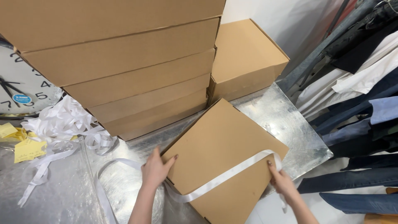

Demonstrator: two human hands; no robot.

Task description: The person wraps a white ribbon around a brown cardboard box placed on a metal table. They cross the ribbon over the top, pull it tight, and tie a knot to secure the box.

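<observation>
— How does the flat cardboard box [222, 155] handle?
— Stiff, looks light; it lies on the bench [286, 120], corners out.
— And the white ribbon [226, 176]?
— Soft, slippery, running 8 to 2 o'clock across the lid. My left hand [155, 170] presses the 9 o'clock edge; my right hand [281, 179] pinches ribbon at 3.
</observation>
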